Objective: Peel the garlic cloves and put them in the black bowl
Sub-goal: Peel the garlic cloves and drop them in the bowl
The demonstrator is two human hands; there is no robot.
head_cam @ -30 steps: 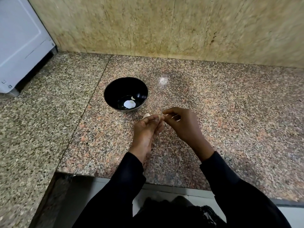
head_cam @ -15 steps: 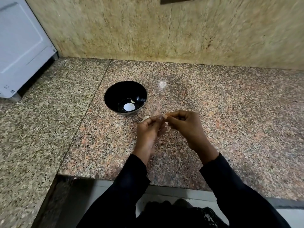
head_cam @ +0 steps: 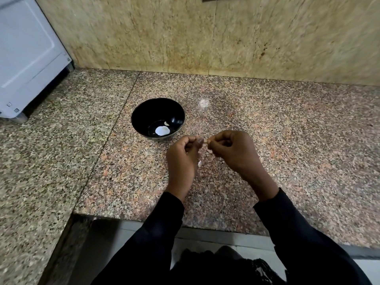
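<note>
Head view: both hands meet just above the granite worktop (head_cam: 287, 124), at about five o'clock from the black bowl (head_cam: 144, 120) and close beside it. The left hand (head_cam: 182, 159) has its fingers curled in, thumb and forefinger pinched together at the top. The right hand (head_cam: 232, 149) is likewise curled, its fingertips (head_cam: 209, 141) closed on something pale. Between the two pinches only a sliver of the garlic clove (head_cam: 205, 141) shows; most of it is hidden by the fingers, so how much skin remains cannot be told. A pale scrap, probably loosened skin (head_cam: 199, 163), hangs at the left hand's three o'clock edge. Inside the bowl a small pale crescent, apparently a peeled clove (head_cam: 166, 123), lies toward its four o'clock side next to a bright round reflection.

The step in hand looks like stripping skin from the clove. To do it well, the left hand should anchor the clove firmly by its body while the right hand pulls the papery layer away along the length, not across it, so it comes off in one strip. Working this near the bowl keeps the drop short; loose skin should fall on the worktop, not into the bowl. Too hard a pinch could make the slick clove shoot out.
</note>
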